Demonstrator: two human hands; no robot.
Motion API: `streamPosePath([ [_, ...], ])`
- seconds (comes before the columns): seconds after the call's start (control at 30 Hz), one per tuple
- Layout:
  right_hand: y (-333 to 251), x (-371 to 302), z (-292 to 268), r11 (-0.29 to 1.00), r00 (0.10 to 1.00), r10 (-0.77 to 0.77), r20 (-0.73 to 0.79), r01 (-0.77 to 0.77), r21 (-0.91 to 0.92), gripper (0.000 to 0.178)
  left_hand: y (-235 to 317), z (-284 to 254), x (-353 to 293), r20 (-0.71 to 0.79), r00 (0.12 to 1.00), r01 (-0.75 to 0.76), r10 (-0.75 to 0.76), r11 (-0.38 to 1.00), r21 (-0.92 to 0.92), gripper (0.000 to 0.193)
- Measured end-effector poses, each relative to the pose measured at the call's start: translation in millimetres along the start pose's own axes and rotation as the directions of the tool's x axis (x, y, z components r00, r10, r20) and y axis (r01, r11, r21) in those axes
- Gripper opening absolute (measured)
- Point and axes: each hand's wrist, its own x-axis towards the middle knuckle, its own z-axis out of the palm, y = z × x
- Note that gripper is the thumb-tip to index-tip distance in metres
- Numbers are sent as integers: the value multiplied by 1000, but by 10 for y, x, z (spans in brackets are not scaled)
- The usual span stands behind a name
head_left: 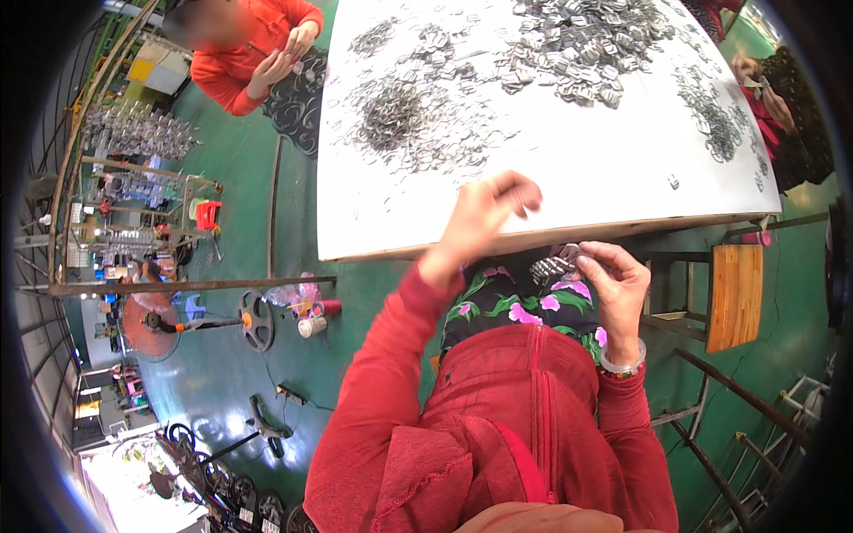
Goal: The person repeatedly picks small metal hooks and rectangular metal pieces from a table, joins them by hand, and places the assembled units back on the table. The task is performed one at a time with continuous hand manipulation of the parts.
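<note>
My left hand [487, 211] hovers over the near edge of the white-topped table [586, 186], its curled fingers smeared by motion. Whether anything is in them does not show. Above my lap, the thumb and fingers of my right hand [620, 282] pinch a small metal buckle [573, 252]. Beside it, several shiny metal pieces [551, 269] rest against my dark flowered apron or skirt. Beyond my left hand lies a scattered heap of thin metal pieces [395, 115]. Farther back is a larger pile of metal buckles [582, 53].
A person in orange-red [258, 53] works at the table's far left corner; another person's hands [766, 98] are at its right. More loose pieces [711, 115] lie near the right edge. A wooden stool [736, 298] stands right of me, a fan [151, 322] at left.
</note>
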Motion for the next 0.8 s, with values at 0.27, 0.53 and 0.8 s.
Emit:
streamPosePath([
  [0.27,-48,-33,9,997,995,-60,-82,56,-55,13,0,720,-368,-12,880,-418,475,786,455,16],
  [0.53,-20,70,-64,977,983,-181,-42,175,-120,14,-259,817,-250,-63,911,-374,407,881,290,12],
  [0.8,-11,1620,-705,947,964,-183,-191,121,-297,27,-513,917,-205,-29,969,-244,246,925,-290,7],
])
